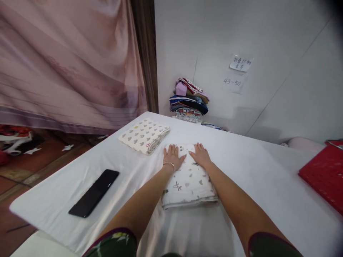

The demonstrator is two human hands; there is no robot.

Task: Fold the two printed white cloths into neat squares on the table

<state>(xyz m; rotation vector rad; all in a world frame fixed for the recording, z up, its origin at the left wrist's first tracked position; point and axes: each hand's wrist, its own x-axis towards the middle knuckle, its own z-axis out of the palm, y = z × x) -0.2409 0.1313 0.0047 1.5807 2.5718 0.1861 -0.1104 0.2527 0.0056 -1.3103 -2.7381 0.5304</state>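
A white cloth [187,185] with small printed figures lies folded into a thick rectangle on the table. My left hand [173,157] rests flat on its far left part, fingers spread, a thin bracelet at the wrist. On the far right part my right hand [200,155] presses down, palm low and fingers outstretched. Neither hand grips the fabric. Just beyond and to the left sits a second folded cloth [144,135], cream with grey cloud-like shapes, its rolled layers showing at the right side.
A black phone [94,192] lies at the left of the white-covered table [257,171]. Behind the far edge rises a pile of folded clothes [189,101] against the wall. A red object [324,171] stands at the right edge. A pink curtain [69,64] hangs at left.
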